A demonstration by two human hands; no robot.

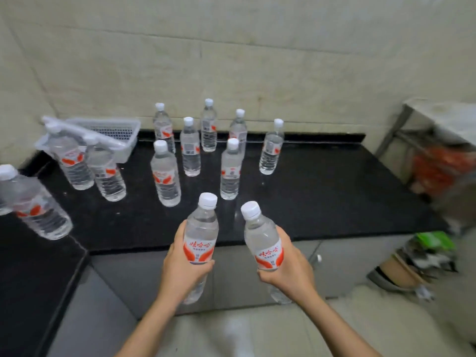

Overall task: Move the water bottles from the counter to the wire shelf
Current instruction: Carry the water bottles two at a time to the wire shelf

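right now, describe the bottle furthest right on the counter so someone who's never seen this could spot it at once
Find the black counter against the pale wall, where upright water bottles stand in a group near the back. The bottle at the group's right edge looks like the rest, white cap and red-marked label. It alone has only black counter to its right.

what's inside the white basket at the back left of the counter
Of the white basket only the mesh far wall shows. Two water bottles standing in front and its near rim cover the rest, so its contents cannot be told.
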